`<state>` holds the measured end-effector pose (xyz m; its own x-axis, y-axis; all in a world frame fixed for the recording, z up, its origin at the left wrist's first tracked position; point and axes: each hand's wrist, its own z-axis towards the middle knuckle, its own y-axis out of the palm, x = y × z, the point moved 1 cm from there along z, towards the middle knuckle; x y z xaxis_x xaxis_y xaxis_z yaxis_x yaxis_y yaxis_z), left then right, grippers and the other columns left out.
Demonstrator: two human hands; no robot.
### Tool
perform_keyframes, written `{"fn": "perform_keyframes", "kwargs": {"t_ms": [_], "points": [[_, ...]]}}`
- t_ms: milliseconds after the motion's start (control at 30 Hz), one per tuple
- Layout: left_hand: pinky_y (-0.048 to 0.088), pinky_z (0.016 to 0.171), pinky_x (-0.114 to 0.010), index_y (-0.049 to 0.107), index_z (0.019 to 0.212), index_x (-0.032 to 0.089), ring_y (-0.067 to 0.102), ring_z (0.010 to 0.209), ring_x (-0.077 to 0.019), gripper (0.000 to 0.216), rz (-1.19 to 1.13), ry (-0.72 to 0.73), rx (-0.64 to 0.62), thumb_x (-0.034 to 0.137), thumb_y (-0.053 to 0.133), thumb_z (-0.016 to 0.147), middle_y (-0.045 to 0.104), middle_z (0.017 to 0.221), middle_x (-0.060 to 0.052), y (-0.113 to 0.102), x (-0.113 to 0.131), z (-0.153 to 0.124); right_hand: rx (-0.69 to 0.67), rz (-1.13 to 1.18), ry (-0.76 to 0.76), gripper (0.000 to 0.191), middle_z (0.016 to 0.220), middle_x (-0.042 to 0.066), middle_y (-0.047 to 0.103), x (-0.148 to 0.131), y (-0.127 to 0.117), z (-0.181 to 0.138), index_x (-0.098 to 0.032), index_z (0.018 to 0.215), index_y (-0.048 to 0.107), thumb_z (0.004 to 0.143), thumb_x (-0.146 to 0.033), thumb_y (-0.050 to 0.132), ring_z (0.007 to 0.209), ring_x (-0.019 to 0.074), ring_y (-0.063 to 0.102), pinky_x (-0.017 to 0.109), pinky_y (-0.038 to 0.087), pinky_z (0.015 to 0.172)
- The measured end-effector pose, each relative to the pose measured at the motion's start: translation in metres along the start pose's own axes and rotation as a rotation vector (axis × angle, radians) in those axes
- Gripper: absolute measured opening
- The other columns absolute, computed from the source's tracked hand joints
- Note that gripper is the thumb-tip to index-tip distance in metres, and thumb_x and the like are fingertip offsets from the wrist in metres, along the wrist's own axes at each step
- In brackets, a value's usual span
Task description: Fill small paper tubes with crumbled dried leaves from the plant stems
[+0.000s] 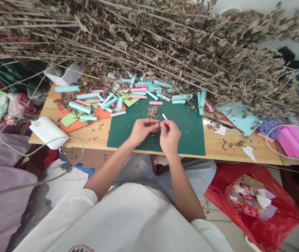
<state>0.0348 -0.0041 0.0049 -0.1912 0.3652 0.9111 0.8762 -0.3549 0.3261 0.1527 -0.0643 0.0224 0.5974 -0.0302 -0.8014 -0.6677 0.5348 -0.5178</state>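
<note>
My left hand [142,131] and my right hand [170,135] meet over the green cutting mat [188,134], thumbs and fingertips pinched together. Between them is a small brownish bit of dried plant [157,124], mostly covered by the fingers. Just beyond the fingertips lies a little heap of crumbled dried plant [152,112], and more crumbs lie under the hands. A short white stick-like piece [164,116] shows beyond my right fingers. Rolled blue paper tubes [153,95] and pink paper tubes [155,103] lie along the mat's far edge.
A large bundle of dried stalks and leaves [149,38] spans the back. On the wooden table [97,136] are a white power bank [49,132] with a cable, orange paper [73,125] and purple yarn [270,126]. A red bag of rubbish [283,217] stands at lower right.
</note>
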Motion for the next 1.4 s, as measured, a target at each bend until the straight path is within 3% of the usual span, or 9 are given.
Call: {"fn": "perform_keyframes", "kwargs": {"t_ms": [233, 367, 533, 667, 867, 1033, 1133, 1267, 1400], "points": [[0.052, 0.067, -0.026, 0.074, 0.088, 0.015, 0.066, 0.069, -0.0145, 0.018, 0.43, 0.163, 0.0, 0.029, 0.066, 0.081, 0.073, 0.079, -0.004, -0.001, 0.004, -0.003, -0.049, -0.111, -0.079, 0.013, 0.086, 0.007, 0.063, 0.008, 0.007, -0.002, -0.021, 0.087, 0.058, 0.092, -0.022, 0.045, 0.083, 0.0207, 0.057, 0.035, 0.047, 0.079], [0.047, 0.066, -0.024, 0.075, 0.086, 0.018, 0.061, 0.065, -0.013, 0.017, 0.64, 0.295, 0.034, 0.023, 0.059, 0.085, 0.069, 0.072, -0.001, 0.002, 0.008, -0.008, -0.017, -0.21, -0.104, 0.016, 0.09, 0.01, 0.063, 0.013, 0.003, 0.001, -0.019, 0.091, 0.058, 0.092, -0.02, 0.042, 0.088, 0.0236, 0.057, 0.038, 0.046, 0.081], [0.051, 0.07, -0.027, 0.077, 0.093, 0.02, 0.066, 0.071, -0.0163, 0.018, 0.582, 0.318, 0.105, 0.026, 0.062, 0.085, 0.074, 0.082, -0.003, -0.001, 0.006, -0.006, -0.113, -0.172, -0.143, 0.017, 0.091, 0.009, 0.069, 0.013, -0.003, 0.003, -0.02, 0.092, 0.065, 0.09, -0.019, 0.048, 0.089, 0.0238, 0.062, 0.039, 0.049, 0.084], [0.053, 0.077, -0.031, 0.078, 0.099, 0.022, 0.07, 0.081, -0.0198, 0.021, 0.609, 0.299, 0.108, 0.022, 0.064, 0.083, 0.077, 0.094, -0.005, -0.007, 0.003, -0.003, -0.111, -0.078, -0.127, 0.02, 0.096, 0.007, 0.073, 0.012, -0.005, 0.002, -0.022, 0.099, 0.069, 0.088, -0.018, 0.053, 0.089, 0.0222, 0.067, 0.039, 0.054, 0.086], [0.054, 0.08, -0.033, 0.079, 0.098, 0.02, 0.071, 0.083, -0.0214, 0.021, 0.562, 0.258, 0.067, 0.021, 0.062, 0.084, 0.077, 0.092, -0.005, -0.006, 0.005, -0.003, -0.101, 0.025, -0.156, 0.019, 0.098, 0.006, 0.075, 0.006, -0.005, 0.002, -0.024, 0.1, 0.072, 0.088, -0.023, 0.058, 0.09, 0.0209, 0.07, 0.038, 0.056, 0.086], [0.057, 0.076, -0.031, 0.076, 0.098, 0.015, 0.071, 0.078, -0.0189, 0.023, 0.329, 0.142, 0.027, 0.023, 0.067, 0.079, 0.076, 0.088, -0.007, -0.005, 0.0, 0.0, -0.089, 0.007, -0.179, 0.017, 0.093, 0.005, 0.075, 0.007, -0.005, 0.005, -0.024, 0.091, 0.073, 0.09, -0.025, 0.056, 0.087, 0.0205, 0.069, 0.038, 0.055, 0.085], [0.057, 0.076, -0.03, 0.073, 0.094, 0.014, 0.07, 0.077, -0.0169, 0.022, 0.263, 0.146, 0.029, 0.025, 0.07, 0.076, 0.075, 0.084, -0.006, -0.006, -0.001, 0.001, -0.105, -0.024, -0.191, 0.017, 0.089, 0.006, 0.073, 0.01, -0.005, 0.005, -0.024, 0.087, 0.072, 0.091, -0.026, 0.055, 0.086, 0.021, 0.068, 0.038, 0.054, 0.084], [0.055, 0.075, -0.028, 0.073, 0.091, 0.016, 0.07, 0.078, -0.0177, 0.017, 0.392, 0.193, 0.029, 0.027, 0.069, 0.079, 0.074, 0.085, -0.006, -0.006, 0.002, -0.002, -0.119, -0.065, -0.193, 0.016, 0.088, 0.006, 0.07, 0.011, -0.005, 0.004, -0.022, 0.087, 0.067, 0.092, -0.024, 0.052, 0.085, 0.0212, 0.064, 0.037, 0.052, 0.082], [0.05, 0.081, -0.031, 0.072, 0.094, 0.018, 0.067, 0.083, -0.0189, 0.017, 0.772, 0.409, 0.015, 0.026, 0.058, 0.09, 0.073, 0.091, -0.007, -0.004, 0.004, -0.006, -0.105, -0.099, -0.177, 0.014, 0.086, 0.006, 0.067, 0.013, -0.001, 0.002, -0.021, 0.087, 0.063, 0.091, -0.021, 0.05, 0.083, 0.021, 0.061, 0.035, 0.05, 0.079]]}}
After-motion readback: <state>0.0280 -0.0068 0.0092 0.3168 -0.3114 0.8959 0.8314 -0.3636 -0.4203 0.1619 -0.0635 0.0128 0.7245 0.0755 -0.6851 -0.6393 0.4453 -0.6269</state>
